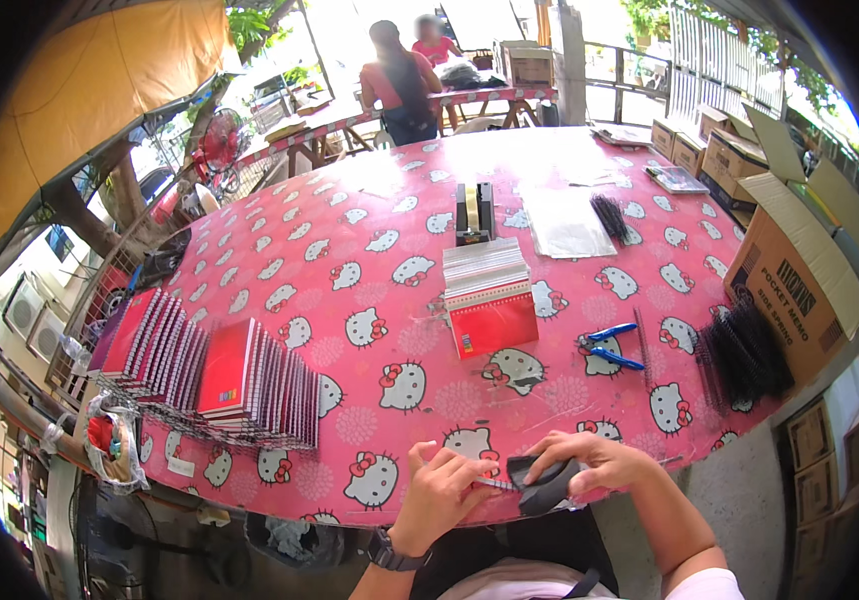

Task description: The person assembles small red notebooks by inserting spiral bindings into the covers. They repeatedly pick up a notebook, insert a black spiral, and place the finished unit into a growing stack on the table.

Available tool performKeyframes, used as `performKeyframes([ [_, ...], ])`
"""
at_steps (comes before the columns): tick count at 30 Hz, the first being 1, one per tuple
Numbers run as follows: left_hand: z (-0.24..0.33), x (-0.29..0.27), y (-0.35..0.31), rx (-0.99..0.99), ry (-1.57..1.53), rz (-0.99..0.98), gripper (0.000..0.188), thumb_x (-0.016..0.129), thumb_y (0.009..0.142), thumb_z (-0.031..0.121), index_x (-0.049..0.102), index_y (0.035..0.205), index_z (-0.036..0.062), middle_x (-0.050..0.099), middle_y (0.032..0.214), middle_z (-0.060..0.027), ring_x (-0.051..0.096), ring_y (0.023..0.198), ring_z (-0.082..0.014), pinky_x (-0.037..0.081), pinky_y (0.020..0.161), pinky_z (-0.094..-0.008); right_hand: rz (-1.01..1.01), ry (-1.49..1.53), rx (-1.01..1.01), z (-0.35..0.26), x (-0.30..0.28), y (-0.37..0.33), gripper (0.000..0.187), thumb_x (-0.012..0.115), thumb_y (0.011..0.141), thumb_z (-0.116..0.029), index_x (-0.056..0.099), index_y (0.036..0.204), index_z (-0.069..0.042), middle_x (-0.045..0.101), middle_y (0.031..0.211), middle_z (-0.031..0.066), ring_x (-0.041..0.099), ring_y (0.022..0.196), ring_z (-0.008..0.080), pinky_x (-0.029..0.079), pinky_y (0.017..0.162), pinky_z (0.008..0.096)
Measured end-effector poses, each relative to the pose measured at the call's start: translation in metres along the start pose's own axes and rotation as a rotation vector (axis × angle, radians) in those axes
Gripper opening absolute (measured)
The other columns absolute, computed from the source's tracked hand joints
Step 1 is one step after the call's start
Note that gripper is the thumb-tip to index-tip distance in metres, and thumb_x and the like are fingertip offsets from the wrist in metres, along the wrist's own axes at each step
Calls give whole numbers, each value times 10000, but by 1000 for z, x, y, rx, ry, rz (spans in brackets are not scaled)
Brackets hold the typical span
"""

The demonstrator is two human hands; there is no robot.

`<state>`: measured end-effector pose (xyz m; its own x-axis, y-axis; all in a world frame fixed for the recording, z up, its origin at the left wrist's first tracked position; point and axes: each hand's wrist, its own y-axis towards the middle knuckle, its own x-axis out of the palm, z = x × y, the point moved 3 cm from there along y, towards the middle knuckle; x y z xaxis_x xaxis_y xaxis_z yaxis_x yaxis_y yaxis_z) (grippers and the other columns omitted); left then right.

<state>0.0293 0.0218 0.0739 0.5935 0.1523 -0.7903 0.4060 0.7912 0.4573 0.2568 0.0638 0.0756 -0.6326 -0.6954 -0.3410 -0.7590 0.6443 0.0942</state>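
Observation:
At the table's near edge, my right hand (589,462) grips a dark grey, soft-looking folded piece (552,490); whether it is cloth or a pouch I cannot tell. Just beside it, my left hand (444,487), a black watch on its wrist, has thumb and fingers pinched around a thin pale piece (494,484) that reaches toward the grey one. What that thin piece is cannot be made out. Ahead of both hands stands a stack of loose notebook pages (487,270) with a red cover (494,325) at its front. Blue-handled pliers (609,350) lie to the right.
Spiral-bound red notebooks (249,385) stand in rows at left. A tape dispenser (474,215) sits behind the pages, near clear plastic sheets (569,222). Black spiral coils (744,355) lie by an open cardboard box (799,270) at right. Two people are at a far table.

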Motion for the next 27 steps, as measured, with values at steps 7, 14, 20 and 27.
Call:
performKeyframes([
  [7, -1, -4, 3, -63, -99, -3, 580, 796, 704, 233, 566, 1232, 170, 676, 802, 63, 608, 780, -128, 300, 958, -421, -91, 204, -90, -17, 0, 14, 491, 667, 814, -530, 691, 1060, -106, 633, 1028, 117, 504, 1090, 275, 382, 973, 396],
  [14, -6, -1, -2, -107, -119, -43, 679, 809, 695, 209, 501, 1298, 158, 694, 843, 65, 630, 823, -135, 294, 972, -416, -80, 231, -144, -15, 1, 26, 475, 666, 818, -517, 687, 1061, -109, 625, 1000, 114, 508, 1025, 269, 393, 934, 392],
  [20, -19, -14, -10, -191, -235, 96, 720, 817, 702, 143, 470, 1332, 104, 703, 887, -8, 637, 866, -132, 391, 940, -372, -51, -87, 61, 3, -4, 31, 464, 664, 839, -465, 668, 1117, -94, 613, 1090, 103, 498, 1108, 272, 362, 989, 406],
  [27, -54, 23, -50, -567, -1163, 402, 528, 741, 788, 12, 526, 1270, 32, 652, 995, -58, 598, 925, -127, 477, 866, -275, -40, 111, -23, 15, 3, 48, 501, 648, 846, -497, 646, 1147, -97, 623, 1023, 86, 492, 1044, 246, 379, 930, 380],
])
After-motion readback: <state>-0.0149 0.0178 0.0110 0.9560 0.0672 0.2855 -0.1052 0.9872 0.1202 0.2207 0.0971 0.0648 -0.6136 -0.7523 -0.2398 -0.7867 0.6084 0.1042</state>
